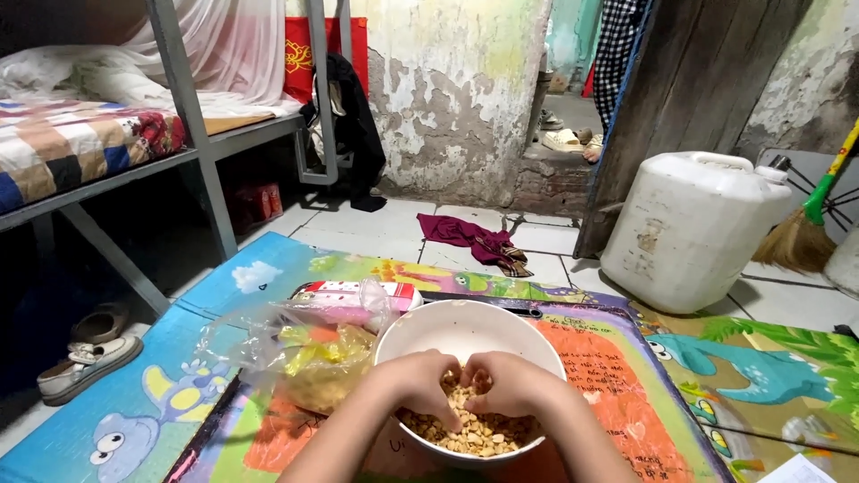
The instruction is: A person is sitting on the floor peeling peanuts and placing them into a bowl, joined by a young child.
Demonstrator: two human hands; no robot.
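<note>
Both hands in a white bowl (465,326) of peanuts (465,434).
Pale shelled peanuts fill the bowl bottom, directly under both hands, neither nearer. Left hand (419,383) and right hand (510,383) are curled, fingertips touching, pinching a few nuts between them. Bowl sits on a colourful cartoon mat (626,358); crumpled plastic bag (304,353) just left.

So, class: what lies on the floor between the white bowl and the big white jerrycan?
In the head view, only the colourful cartoon play mat and bare pale floor tiles lie between the white bowl and the jerrycan.
</note>
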